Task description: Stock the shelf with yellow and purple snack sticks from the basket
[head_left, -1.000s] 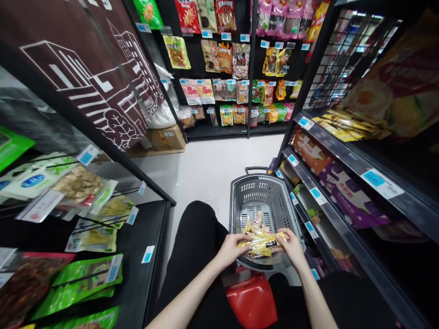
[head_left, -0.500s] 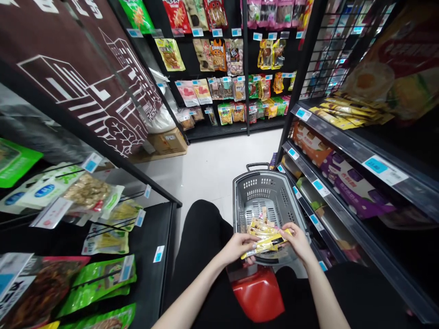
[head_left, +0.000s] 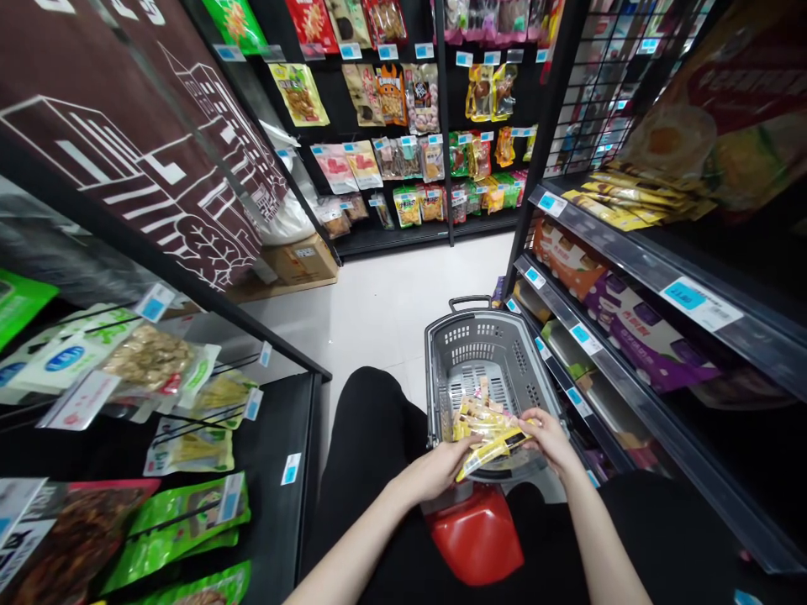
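A long yellow snack packet (head_left: 495, 451) is stretched between my two hands, over the near end of a grey shopping basket (head_left: 530, 336). My left hand (head_left: 436, 469) grips the packet's lower left end, its fingers partly hidden behind it. At the upper right end, my right hand (head_left: 545, 439) pinches it between thumb and fingers. Beneath and just beyond the held packet, more yellow packets (head_left: 474, 413) lie inside the basket. The basket sits on the floor in front of my knees.
On the right, a shelf (head_left: 624, 244) holds a pile of yellow packets (head_left: 630, 195) above purple boxes (head_left: 652, 332). Bagged snacks (head_left: 157, 357) hang on the left rack. A red object (head_left: 479, 538) lies between my legs. Further racks of snacks stand ahead, past the pale floor (head_left: 378, 311).
The held packet has tilted more steeply, its left end dropping slightly towards me. My left hand has shifted along with it. The whole view has moved a little.
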Available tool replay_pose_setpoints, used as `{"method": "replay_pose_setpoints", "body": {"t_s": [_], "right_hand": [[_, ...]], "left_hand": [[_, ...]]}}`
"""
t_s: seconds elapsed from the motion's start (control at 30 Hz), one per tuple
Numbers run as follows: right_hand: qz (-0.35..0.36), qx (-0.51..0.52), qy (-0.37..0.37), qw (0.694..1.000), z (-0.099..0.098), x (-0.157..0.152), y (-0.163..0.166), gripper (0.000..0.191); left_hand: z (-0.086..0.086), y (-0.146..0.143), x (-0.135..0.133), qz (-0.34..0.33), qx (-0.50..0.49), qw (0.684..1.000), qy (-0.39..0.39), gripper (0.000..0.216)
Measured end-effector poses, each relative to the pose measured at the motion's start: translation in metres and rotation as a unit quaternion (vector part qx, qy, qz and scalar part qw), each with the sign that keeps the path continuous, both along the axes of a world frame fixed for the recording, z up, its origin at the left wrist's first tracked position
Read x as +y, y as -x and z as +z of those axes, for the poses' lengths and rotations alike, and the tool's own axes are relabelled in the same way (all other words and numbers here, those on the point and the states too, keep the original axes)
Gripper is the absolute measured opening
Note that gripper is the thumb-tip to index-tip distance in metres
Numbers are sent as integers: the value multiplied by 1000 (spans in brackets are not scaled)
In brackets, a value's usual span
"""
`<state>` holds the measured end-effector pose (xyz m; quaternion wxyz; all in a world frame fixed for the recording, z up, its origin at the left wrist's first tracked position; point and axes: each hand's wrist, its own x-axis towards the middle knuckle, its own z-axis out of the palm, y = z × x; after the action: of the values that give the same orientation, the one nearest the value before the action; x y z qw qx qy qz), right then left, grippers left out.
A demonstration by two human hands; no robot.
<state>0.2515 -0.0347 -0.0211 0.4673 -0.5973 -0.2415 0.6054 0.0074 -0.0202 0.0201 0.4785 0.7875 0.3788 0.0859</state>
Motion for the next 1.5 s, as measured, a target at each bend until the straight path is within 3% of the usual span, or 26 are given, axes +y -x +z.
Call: {"method": "replay_pose_setpoints", "body": {"t_s": [0.1, 0.2, 0.27, 0.4, 0.5, 0.57, 0.63, 0.7, 0.77, 0.87, 0.93, 1.0, 1.1, 1.23, 1.33, 1.5], "right_hand": [[3, 19, 10, 1000, -1, 1, -2, 25], [-2, 67, 25, 997, -5, 1, -3, 20], [-17, 94, 42, 995, -9, 2, -3, 18], [-19, 86, 70, 994, -11, 2, -2, 18], [72, -76, 48, 993, 0, 0, 2, 22], [132, -237, -40, 962, 13, -2, 11, 23], [200, -324, -148, 912, 27, -5, 25, 29], [270, -324, -209, 882, 37, -6, 41, 38], [307, -305, -219, 875, 40, -6, 55, 36], [313, -306, -198, 877, 34, -2, 63, 20], [320, -305, -182, 878, 29, 0, 59, 12], [332, -306, -169, 876, 26, 1, 50, 17], [351, -280, -142, 882, 28, 1, 31, 26], [321, -147, -83, 932, 30, -1, 8, 28], [275, -107, -61, 954, 25, -3, -1, 28], [176, -140, -43, 973, 22, -2, -5, 30]], "left_hand": [[-5, -2, 1, 35, -56, 993, 97, 38], [-10, -3, 7, 77, -136, 963, 218, 38], [-10, -2, 10, 91, -174, 950, 242, 39], [-9, 1, 12, 109, -150, 970, 157, 47], [-13, 1, 9, 128, -124, 977, 114, 39], [-16, -1, 8, 132, -122, 977, 113, 36], [-17, -2, 7, 124, -126, 977, 120, 33], [-14, -4, 7, 113, -129, 980, 102, 30], [-11, -4, 8, 110, -119, 986, 45, 26], [-9, -3, 12, 131, -76, 987, -44, 21], [-10, -2, 14, 166, -51, 983, -58, 25], [-13, 0, 17, 215, -53, 975, -18, 30], [-17, 2, 22, 285, -107, 946, 111, 35], [-19, 2, 28, 326, -155, 904, 230, 46], [-20, 0, 29, 317, -147, 898, 268, 51], [-20, -1, 26, 307, -125, 906, 262, 49]]}}
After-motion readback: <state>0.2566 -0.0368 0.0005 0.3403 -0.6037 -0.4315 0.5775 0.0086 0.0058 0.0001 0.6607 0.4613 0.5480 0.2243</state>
